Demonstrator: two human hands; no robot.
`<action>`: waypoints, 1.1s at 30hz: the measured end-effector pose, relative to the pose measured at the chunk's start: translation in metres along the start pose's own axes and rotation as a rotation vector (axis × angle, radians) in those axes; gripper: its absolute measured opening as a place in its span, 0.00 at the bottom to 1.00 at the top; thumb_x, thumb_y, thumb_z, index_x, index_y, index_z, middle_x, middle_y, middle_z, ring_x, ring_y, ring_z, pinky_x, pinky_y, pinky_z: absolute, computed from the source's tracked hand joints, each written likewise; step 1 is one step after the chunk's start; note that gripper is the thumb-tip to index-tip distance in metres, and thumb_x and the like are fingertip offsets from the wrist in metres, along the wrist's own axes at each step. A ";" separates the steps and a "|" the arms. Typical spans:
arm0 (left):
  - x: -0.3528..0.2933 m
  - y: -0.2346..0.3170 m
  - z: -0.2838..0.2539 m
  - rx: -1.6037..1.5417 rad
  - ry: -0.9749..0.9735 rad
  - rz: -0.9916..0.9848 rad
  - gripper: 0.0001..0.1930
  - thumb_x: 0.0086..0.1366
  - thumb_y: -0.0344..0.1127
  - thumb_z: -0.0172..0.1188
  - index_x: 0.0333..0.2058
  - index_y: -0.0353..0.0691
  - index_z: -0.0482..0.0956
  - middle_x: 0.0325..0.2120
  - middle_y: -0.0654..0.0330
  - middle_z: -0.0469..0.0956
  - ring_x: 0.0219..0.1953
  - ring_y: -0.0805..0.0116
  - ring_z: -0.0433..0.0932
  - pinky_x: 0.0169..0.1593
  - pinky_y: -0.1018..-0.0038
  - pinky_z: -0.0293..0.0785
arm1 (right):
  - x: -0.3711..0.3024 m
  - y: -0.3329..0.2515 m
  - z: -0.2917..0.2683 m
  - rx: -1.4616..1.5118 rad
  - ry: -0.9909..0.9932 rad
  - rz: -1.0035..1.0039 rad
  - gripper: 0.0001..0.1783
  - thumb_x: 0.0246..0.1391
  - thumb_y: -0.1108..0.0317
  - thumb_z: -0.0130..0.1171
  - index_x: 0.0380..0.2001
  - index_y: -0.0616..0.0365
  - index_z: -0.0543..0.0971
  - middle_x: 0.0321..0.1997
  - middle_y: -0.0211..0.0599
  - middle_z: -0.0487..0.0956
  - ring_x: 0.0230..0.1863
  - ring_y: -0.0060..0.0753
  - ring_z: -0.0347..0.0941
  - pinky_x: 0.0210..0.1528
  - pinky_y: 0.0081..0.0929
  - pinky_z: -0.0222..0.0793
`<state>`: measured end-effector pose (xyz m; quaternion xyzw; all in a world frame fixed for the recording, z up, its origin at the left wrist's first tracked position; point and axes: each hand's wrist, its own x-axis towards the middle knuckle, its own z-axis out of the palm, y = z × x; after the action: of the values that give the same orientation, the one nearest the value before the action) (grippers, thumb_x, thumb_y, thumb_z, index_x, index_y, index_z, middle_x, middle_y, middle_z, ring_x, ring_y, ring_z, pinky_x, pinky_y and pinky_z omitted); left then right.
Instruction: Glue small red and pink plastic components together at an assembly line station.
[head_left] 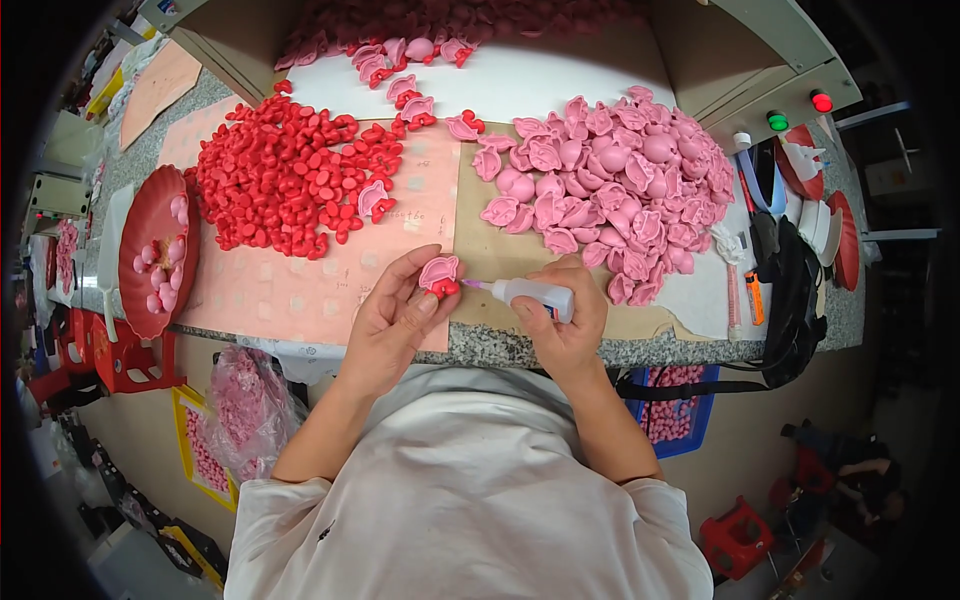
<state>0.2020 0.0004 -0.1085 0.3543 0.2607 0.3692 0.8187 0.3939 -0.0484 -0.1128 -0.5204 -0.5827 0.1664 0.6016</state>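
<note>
Open room lies between the red pile [290, 175], pink pile [635, 185] and desk edge [490, 345]. There, the left hand [388, 322] pinches a wavy pink-and-red piece [439, 274]; the right hand [572, 325] grips a white bottle [535, 294].

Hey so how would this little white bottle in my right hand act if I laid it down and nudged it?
The bottle would probably roll, since its body looks rounded. It is likely light, being small enough for your right hand alone. Its pale, plastic-looking wall may give a little when squeezed.
</note>
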 end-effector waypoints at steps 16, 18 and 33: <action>0.000 0.000 -0.001 -0.049 0.015 0.001 0.24 0.66 0.26 0.44 0.60 0.36 0.53 0.55 0.53 0.64 0.59 0.64 0.64 0.61 0.69 0.62 | -0.001 -0.001 -0.001 -0.007 -0.056 0.003 0.14 0.49 0.66 0.62 0.33 0.61 0.69 0.29 0.39 0.74 0.28 0.27 0.66 0.29 0.22 0.63; -0.001 0.000 -0.001 -0.043 0.008 -0.002 0.24 0.67 0.27 0.45 0.60 0.37 0.54 0.55 0.54 0.63 0.59 0.65 0.63 0.61 0.69 0.61 | -0.001 -0.003 -0.001 0.019 -0.036 0.028 0.14 0.49 0.66 0.62 0.34 0.61 0.70 0.30 0.39 0.73 0.29 0.28 0.66 0.31 0.22 0.63; 0.000 -0.001 -0.001 -0.013 0.006 0.020 0.22 0.67 0.29 0.47 0.59 0.39 0.56 0.54 0.55 0.64 0.59 0.66 0.63 0.60 0.68 0.62 | -0.004 0.000 -0.001 0.098 -0.115 0.011 0.15 0.47 0.67 0.64 0.33 0.62 0.70 0.27 0.38 0.72 0.28 0.30 0.64 0.30 0.24 0.60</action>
<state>0.2018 0.0001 -0.1103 0.3504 0.2573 0.3802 0.8163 0.3944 -0.0517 -0.1145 -0.4830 -0.6047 0.2275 0.5910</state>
